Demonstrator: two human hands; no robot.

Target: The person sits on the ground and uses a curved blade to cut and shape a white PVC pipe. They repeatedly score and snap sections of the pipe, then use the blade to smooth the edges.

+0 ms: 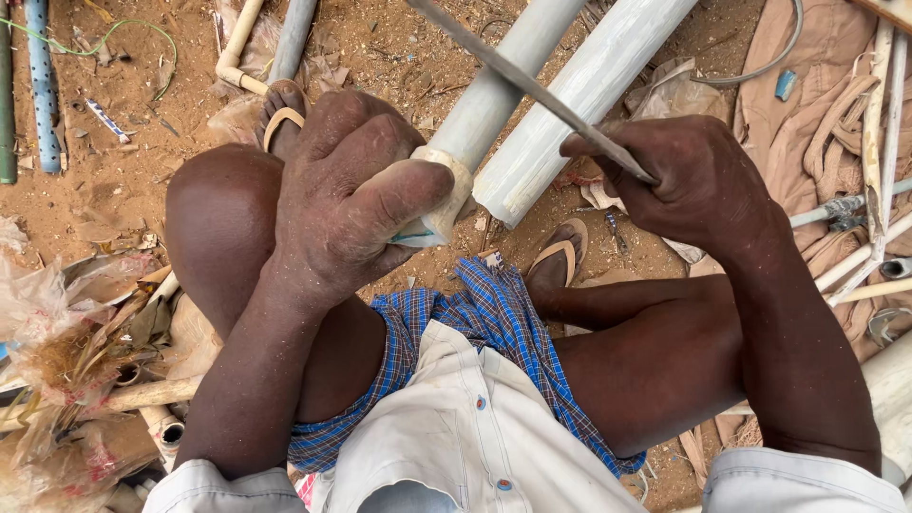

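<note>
The left hand (356, 195) is wrapping tightly around the near end of a grey plastic pipe (494, 90), fingers and thumb clamped over a pale collar (446, 195) that is sitting on that end. The right hand (689, 180) is closing in a fist on a long, thin metal blade (532, 90), probably a hacksaw blade, which is crossing over the pipe at a slant, well above the collar. The two hands are working apart, one on each side of the pipe's end, above the person's bent knees.

Judging by what shows, the collar is already sitting on the pipe, and no cut or groove is showing where the blade is passing; whether the blade is touching the pipe I cannot tell.

A second, thicker white pipe (589, 90) is lying just beside the first, its near end resting on the reddish dirt ground (123, 161), so two large pipes are running between the legs. Two sandalled feet are planting on the soil, one (283, 114) by each (560, 261) pipe. Several thinner pipes (855, 204) are lying on a tan cloth (807, 114) at the right, and one perforated blue tube (40, 85) is lying at the far left.
</note>
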